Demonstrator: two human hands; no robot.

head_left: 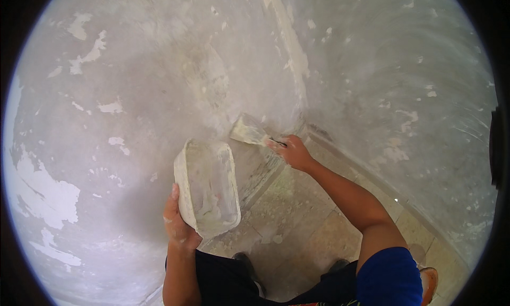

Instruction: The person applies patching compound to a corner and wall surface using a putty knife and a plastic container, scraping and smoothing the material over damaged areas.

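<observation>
My left hand (pixel 179 221) grips a plaster-crusted mud pan (pixel 183 186) by its near left side, tilted so its inside shows. Some pale filler (pixel 211 210) lies in the pan's near end. In my right hand (pixel 294 151) is a putty knife (pixel 248 131), its wide blade coated in the same pale filler. The blade points left and is at or close to the grey wall (pixel 159 88); whether it touches cannot be made out. The fingers of my right hand are closed round the handle.
Two patched grey walls meet at a corner (pixel 297 67) with a rough pale seam. A second wall (pixel 414 83) runs off to the right. Below lies a dusty tiled floor (pixel 308 226), with my shoes (pixel 243 261) on it. An orange rounded object (pixel 429 282) sits at the lower right.
</observation>
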